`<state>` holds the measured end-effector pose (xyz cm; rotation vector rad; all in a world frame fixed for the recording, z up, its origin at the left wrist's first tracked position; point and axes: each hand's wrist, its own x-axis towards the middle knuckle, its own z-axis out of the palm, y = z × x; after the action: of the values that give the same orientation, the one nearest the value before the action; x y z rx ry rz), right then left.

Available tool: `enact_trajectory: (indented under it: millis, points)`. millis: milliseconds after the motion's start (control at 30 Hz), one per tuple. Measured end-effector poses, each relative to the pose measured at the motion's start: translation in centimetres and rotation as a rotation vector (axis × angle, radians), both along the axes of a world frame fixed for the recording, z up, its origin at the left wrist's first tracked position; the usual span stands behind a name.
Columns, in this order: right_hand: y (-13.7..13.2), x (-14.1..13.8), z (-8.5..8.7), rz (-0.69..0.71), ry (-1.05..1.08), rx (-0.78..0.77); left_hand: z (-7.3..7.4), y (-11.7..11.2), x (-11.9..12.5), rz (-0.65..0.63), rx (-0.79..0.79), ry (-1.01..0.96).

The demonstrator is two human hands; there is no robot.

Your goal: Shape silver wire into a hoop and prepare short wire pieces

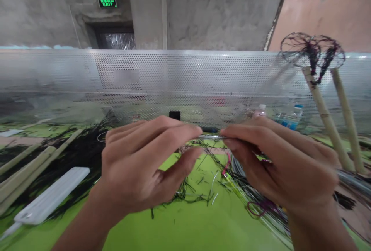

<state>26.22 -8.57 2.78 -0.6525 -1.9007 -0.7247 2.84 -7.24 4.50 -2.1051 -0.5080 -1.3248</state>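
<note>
At frame centre, a thin metal wire [209, 137] is pinched between the left hand [142, 162] and right hand [286, 162] above the green table [179, 224].

Toward me, below my left hand [139, 162] and right hand [284, 162] — both pinching one thin wire [210, 137] that bridges the gap between them — the green table [179, 231] lies bare. On the left a black wire heap [78, 154], a flat white case [52, 197] and bamboo sticks [23, 170] lying flat crowd the surface; on the right a loose wire bundle [261, 204] spreads and two bamboo poles [324, 119] lean upright. Straight ahead a perforated metal screen [185, 77] walls off the far edge.
</note>
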Motion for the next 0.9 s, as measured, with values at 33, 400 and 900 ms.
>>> enact_trajectory:
  millis: [33,400,900]
  points:
    - [-0.1,-0.1,0.0,0.013,-0.008,-0.006,-0.1,-0.3,0.1,-0.010,-0.053,0.019]
    - [-0.2,-1.1,-0.7,0.072,-0.031,0.091,-0.5,-0.8,1.2,0.069,0.059,0.080]
    - [-0.2,-1.2,0.1,0.041,-0.029,0.068,-0.5,-2.0,1.2,-0.089,-0.512,-0.165]
